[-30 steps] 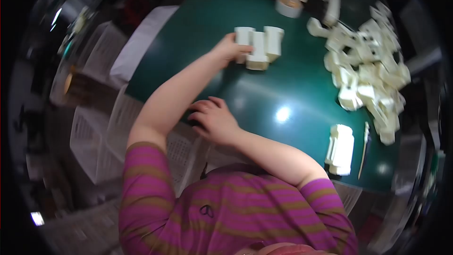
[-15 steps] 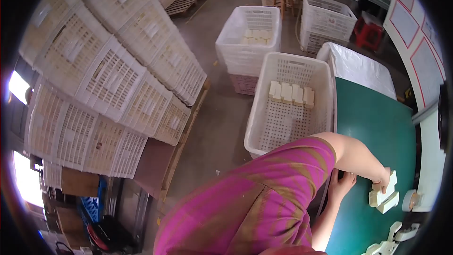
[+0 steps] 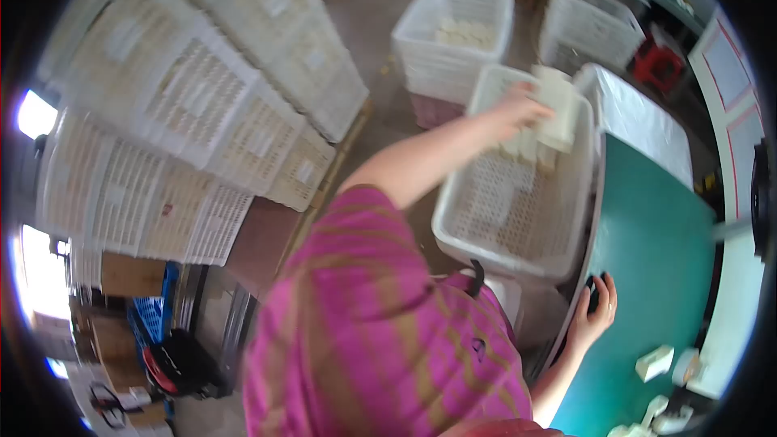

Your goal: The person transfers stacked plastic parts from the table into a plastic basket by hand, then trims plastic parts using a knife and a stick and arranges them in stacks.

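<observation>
My left hand (image 3: 520, 108) is stretched out over a white slatted crate (image 3: 447, 231). Its fingers grip a cream-white block-shaped part (image 3: 556, 113), blurred by motion, above a row of similar cream blocks (image 3: 524, 148) in the crate. My right hand (image 3: 595, 317) rests by the near edge of the green table (image 3: 647, 275). Its fingers curl around a small black object (image 3: 594, 298) whose kind I cannot make out. One cream block (image 3: 655, 362) lies on the table farther from that hand, beside a round white-and-tan item (image 3: 686, 366).
Tall stacks of white crates (image 3: 202, 73) stand at the left. Another white crate (image 3: 413, 65) with cream pieces sits behind the near one. A plastic-covered stack (image 3: 639, 113) adjoins the table's far end. White parts (image 3: 651, 417) lie at the lower right.
My left hand has swung from the table to above the crate, carrying a cream block. One block stays on the table. My right hand remains by the table edge. The view has shifted.
</observation>
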Available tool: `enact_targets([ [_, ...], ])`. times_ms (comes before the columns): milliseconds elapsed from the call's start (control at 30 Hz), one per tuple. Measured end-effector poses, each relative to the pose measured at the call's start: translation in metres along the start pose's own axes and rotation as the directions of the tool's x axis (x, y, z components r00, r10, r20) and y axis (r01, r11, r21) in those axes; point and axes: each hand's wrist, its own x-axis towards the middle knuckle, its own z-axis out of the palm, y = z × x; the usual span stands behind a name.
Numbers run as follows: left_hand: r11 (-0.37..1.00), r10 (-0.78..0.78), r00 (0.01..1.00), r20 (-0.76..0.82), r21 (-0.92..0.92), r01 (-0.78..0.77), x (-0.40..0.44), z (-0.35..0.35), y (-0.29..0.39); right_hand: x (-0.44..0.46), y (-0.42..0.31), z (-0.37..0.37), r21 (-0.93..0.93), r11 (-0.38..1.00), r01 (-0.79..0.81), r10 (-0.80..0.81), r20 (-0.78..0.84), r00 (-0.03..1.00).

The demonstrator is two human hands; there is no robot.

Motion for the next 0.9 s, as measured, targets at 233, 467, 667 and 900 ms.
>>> enact_targets([
  [233,0.982,-0.173,0.948,-0.268,0.034,0.188,0.028,-0.085,-0.138,0.008,-0.022,0.001,-0.124,0.985,-0.117,0.127,0.071,0.989],
  [467,0.896,-0.363,0.878,-0.312,0.140,0.421,0.091,-0.038,-0.281,0.062,-0.022,0.018,-0.237,0.968,-0.082,0.134,0.214,0.968],
  [667,0.905,-0.411,0.906,-0.100,0.075,0.419,0.135,0.006,-0.369,0.081,-0.025,0.030,-0.397,0.913,-0.092,0.200,0.239,0.950],
  [900,0.881,-0.463,0.875,-0.140,0.040,0.472,0.150,0.044,-0.410,0.085,-0.018,0.031,-0.399,0.911,-0.104,0.228,0.276,0.934],
])
